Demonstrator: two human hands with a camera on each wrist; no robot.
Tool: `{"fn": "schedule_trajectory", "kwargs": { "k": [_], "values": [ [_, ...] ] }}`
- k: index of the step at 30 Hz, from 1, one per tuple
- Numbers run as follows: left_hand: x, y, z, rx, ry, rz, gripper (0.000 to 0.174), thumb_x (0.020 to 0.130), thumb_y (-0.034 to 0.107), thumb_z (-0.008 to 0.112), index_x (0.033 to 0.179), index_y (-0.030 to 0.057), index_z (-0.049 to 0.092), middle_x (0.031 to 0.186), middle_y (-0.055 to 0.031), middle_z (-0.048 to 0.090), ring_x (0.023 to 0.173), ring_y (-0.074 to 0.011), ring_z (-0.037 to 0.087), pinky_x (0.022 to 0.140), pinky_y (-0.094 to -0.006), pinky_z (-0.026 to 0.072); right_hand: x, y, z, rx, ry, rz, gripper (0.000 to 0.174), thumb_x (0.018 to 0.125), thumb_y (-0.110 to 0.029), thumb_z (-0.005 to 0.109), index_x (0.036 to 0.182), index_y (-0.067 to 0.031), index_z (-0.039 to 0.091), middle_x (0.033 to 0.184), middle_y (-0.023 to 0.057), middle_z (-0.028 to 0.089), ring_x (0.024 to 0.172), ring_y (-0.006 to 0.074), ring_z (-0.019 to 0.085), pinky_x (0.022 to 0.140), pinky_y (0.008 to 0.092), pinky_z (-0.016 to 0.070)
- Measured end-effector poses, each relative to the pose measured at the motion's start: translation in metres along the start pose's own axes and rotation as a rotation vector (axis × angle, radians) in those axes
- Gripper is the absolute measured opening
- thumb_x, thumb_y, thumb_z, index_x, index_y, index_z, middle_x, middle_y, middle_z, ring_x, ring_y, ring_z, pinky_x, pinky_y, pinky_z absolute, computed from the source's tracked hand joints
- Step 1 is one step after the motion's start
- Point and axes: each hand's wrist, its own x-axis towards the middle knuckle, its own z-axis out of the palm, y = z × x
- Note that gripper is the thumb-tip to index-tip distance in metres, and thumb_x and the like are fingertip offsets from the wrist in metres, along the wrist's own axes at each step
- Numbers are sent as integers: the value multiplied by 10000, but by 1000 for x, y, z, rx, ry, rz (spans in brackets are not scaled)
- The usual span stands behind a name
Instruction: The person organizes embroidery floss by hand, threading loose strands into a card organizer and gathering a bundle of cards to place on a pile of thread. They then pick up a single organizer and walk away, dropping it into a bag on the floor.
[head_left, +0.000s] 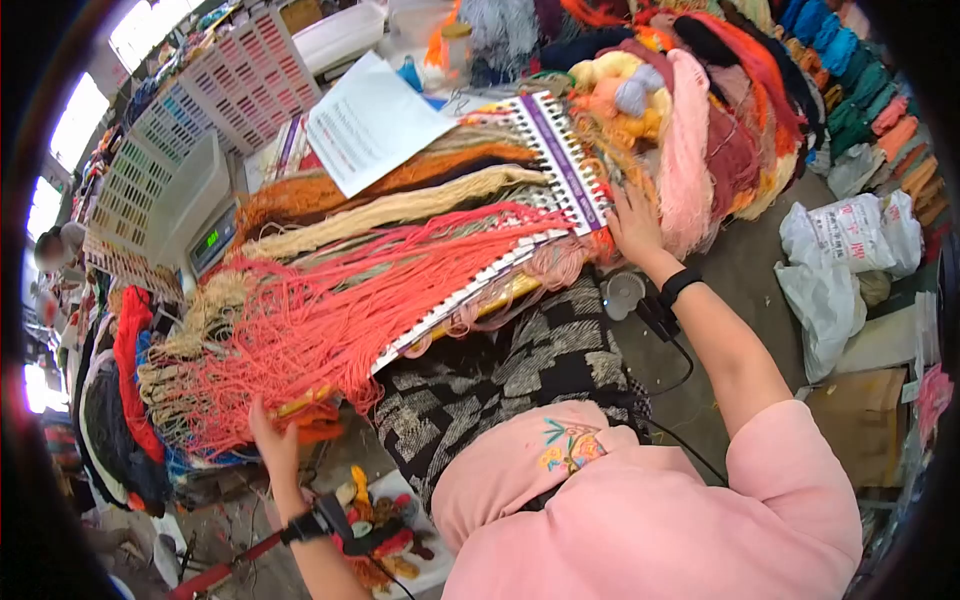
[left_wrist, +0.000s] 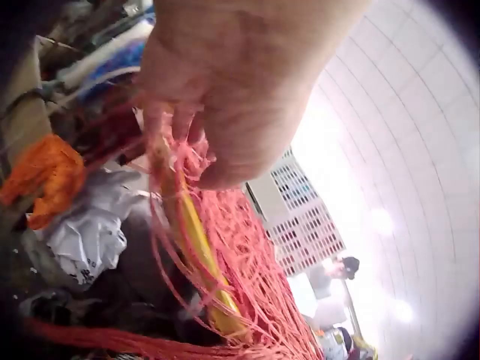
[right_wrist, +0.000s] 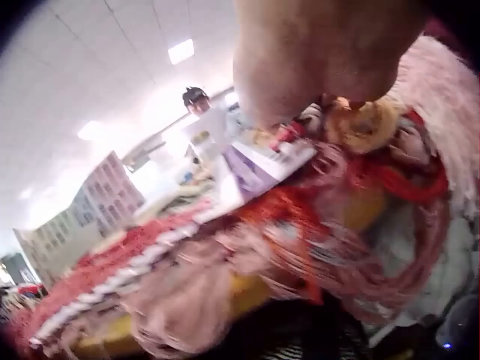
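Observation:
Coral-pink yarn strands [head_left: 400, 290] fan across the table from a white toothed strip [head_left: 480, 290]. My left hand [head_left: 272, 440] is at their near left end; in the left wrist view its curled fingers [left_wrist: 172, 124] pinch coral strands over a yellow table edge [left_wrist: 196, 232]. My right hand [head_left: 632, 225] rests by the near end of a purple-and-white toothed card [head_left: 560, 160], fingers extended. In the right wrist view, the hand's underside covers part of that card's end, and orange-red and pale pink strands [right_wrist: 187, 300] hang below it. Cream and rust-brown yarn bundles lie beyond the coral strands.
A printed sheet [head_left: 375, 125] lies on the yarn at the back. Colour sample boards [head_left: 215, 75], a clear bin and a scale [head_left: 212, 238] stand back left. Thick skeins [head_left: 690, 150] heap at right. White plastic bags [head_left: 835, 260] sit right; a tray [head_left: 400, 500] of small yarns is below.

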Motion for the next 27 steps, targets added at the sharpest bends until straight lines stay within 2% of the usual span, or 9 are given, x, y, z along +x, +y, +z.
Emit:
{"fn": "schedule_trajectory", "kwargs": {
  "k": [1,2,3,5,9,18,27],
  "values": [
    [-6,-1,-12,19,-7,-11,653,597,14,562,1210,-7,340,1216,-198,369,1155,-361,318,992,-396,227,-6,-7,-1,-66,71,-16,488,807,-266,447,1239,-68,338,1274,163,319,1176,311,294,972,418,193],
    [7,13,-16,25,-153,-8,754,590,58,595,1258,-9,253,1272,-233,278,1202,-373,239,974,-471,222,-7,-13,-5,-134,147,-34,456,814,-242,430,1228,-67,356,1263,162,330,1167,305,304,961,420,200],
    [8,31,25,143,-272,-123,796,586,75,610,1272,-5,213,1291,-238,232,1216,-379,199,966,-497,214,-10,-2,12,-177,137,-47,454,812,-238,429,1226,-66,359,1252,162,340,1159,304,311,955,419,205],
    [25,67,36,446,-425,-305,886,580,109,640,1300,4,135,1330,-247,141,1243,-390,120,949,-549,196,-5,-6,19,-188,202,-51,450,808,-229,429,1222,-65,365,1231,162,359,1145,301,325,942,417,214],
    [51,73,32,434,-611,-411,1035,560,174,701,1309,-10,11,1354,-253,-4,1258,-399,-2,934,-587,169,-4,-9,19,-134,249,-90,450,795,-210,432,1214,-57,373,1207,161,379,1130,299,336,931,416,221],
    [71,77,26,488,-820,-434,1238,464,350,793,1295,-44,-36,1339,-291,-53,1257,-403,-29,924,-568,221,1,-5,22,-84,272,-92,435,773,-194,414,1184,-51,410,1187,149,396,1127,283,343,914,405,222],
    [80,72,29,541,-975,-467,1287,474,389,792,1264,-90,-105,1319,-322,-104,1247,-426,-54,920,-562,233,3,-8,15,-36,282,-103,448,763,-216,411,1174,-38,422,1170,166,402,1109,303,354,904,405,225]
  ]
}}
